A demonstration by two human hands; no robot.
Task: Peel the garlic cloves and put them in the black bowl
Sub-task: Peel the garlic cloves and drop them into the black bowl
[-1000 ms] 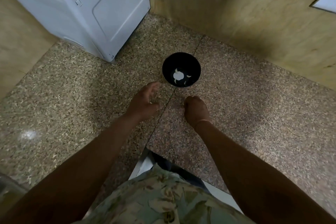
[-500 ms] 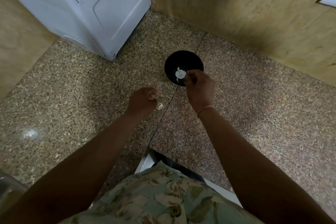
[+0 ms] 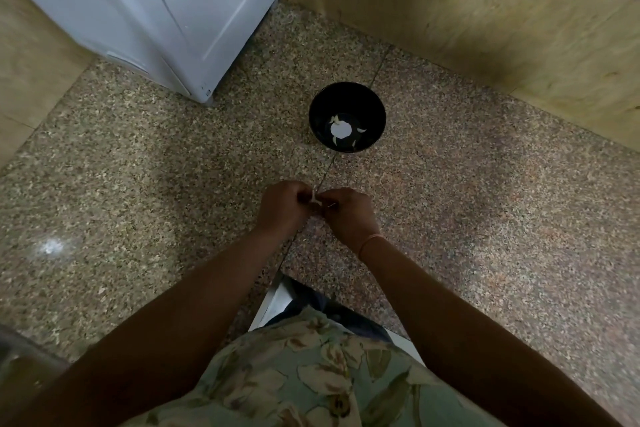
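While we look down over a floral shirt (image 3: 311,374), our two hands meet above the speckled worktop (image 3: 138,184), close in front of us. Our left hand (image 3: 282,210) and right hand (image 3: 348,215) are both curled, fingertips pinched on one small pale garlic clove (image 3: 316,199) held between them; a thin pale bit sticks up from it where the fingers meet, and we cannot tell how much skin is on it. A thin band (image 3: 370,240) circles our right wrist. Well beyond the hands, the black bowl (image 3: 347,94) stands on the worktop, right on a dark seam (image 3: 325,177) that runs from it toward us. Inside the bowl lie a round white piece and a few small pale slivers around it. A white appliance (image 3: 156,10) stands at upper left, and wooden panels (image 3: 450,0) rise behind the bowl.
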